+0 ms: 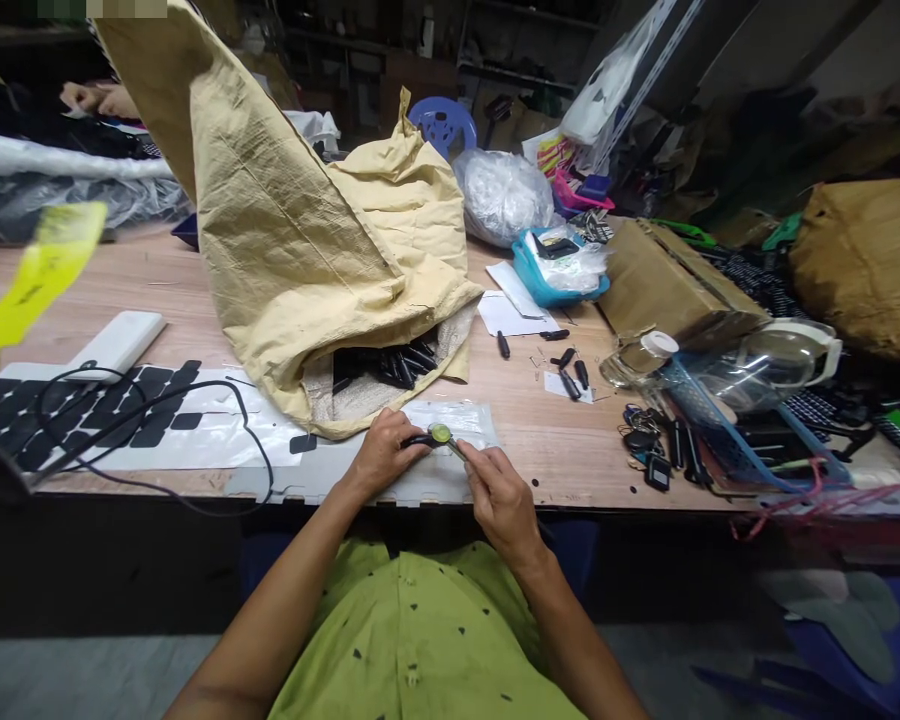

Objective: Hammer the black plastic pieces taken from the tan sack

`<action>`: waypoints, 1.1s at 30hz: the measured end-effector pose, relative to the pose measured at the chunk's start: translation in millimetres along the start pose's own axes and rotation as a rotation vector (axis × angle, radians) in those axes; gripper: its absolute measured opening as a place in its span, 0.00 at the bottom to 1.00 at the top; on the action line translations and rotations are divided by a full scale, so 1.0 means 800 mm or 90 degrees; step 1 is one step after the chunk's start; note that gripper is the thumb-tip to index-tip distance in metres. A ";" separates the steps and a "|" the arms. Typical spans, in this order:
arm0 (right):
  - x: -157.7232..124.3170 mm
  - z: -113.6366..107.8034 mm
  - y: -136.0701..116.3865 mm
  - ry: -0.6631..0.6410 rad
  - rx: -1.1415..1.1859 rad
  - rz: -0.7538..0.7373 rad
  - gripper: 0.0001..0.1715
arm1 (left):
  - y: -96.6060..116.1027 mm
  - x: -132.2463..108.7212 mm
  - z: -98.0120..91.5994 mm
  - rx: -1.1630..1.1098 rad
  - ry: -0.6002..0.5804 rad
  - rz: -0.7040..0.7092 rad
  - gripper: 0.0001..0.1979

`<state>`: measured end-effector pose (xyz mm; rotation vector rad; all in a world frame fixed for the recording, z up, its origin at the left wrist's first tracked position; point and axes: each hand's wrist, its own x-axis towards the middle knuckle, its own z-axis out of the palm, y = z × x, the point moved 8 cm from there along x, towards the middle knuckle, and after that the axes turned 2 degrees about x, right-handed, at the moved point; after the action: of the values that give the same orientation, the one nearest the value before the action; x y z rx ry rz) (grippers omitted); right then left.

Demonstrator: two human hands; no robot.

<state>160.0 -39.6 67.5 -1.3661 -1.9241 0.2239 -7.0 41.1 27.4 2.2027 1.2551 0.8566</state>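
Note:
Near the table's front edge, my left hand (384,452) pinches a small black piece (420,440) between thumb and fingers. At its right end is a round, shiny yellow-green disc (440,433). My right hand (502,497) is closed around a thin, dark, stick-like tool (456,451), whose tip meets the disc's edge; its exact kind is too small to tell. Under both hands lie a grey sheet (427,487) and a clear plastic bag (461,418). Just beyond them, a beige cloth sack (292,230) gapes toward me, with many black pieces (397,365) inside.
Left lie a sheet of black stickers (157,400), a white box (116,340) and a black cable (246,420). Loose black pieces (574,385), keys (641,430), a blue basket (742,420) and a cardboard box (667,280) stand right. Another person's hand (101,100) shows far left.

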 end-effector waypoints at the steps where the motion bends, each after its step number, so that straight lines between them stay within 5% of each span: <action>1: -0.001 -0.001 0.002 0.003 0.000 0.006 0.24 | -0.001 0.000 0.000 -0.002 0.002 0.001 0.06; 8: 0.002 -0.008 0.022 0.031 -0.005 0.030 0.22 | 0.001 0.000 0.000 0.018 -0.001 0.006 0.06; 12: 0.020 -0.025 0.066 0.110 -0.120 0.099 0.21 | 0.007 0.000 -0.001 0.058 0.001 0.022 0.09; 17: 0.033 -0.024 0.117 0.110 -0.270 0.137 0.21 | 0.012 -0.003 0.000 0.089 -0.011 0.060 0.11; 23: 0.033 -0.013 0.120 0.097 -0.327 0.140 0.20 | 0.026 -0.005 -0.015 0.053 0.025 0.126 0.12; 29: 0.035 -0.010 0.114 0.084 -0.355 0.136 0.21 | 0.076 -0.084 -0.014 0.077 0.038 0.270 0.11; 33: 0.035 -0.010 0.116 0.085 -0.350 0.139 0.22 | 0.073 -0.144 0.000 0.220 0.120 0.233 0.08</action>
<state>229.5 21.0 36.5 -1.8959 -1.7919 -0.3118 -17.5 -87.8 32.4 2.7405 1.1729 1.0720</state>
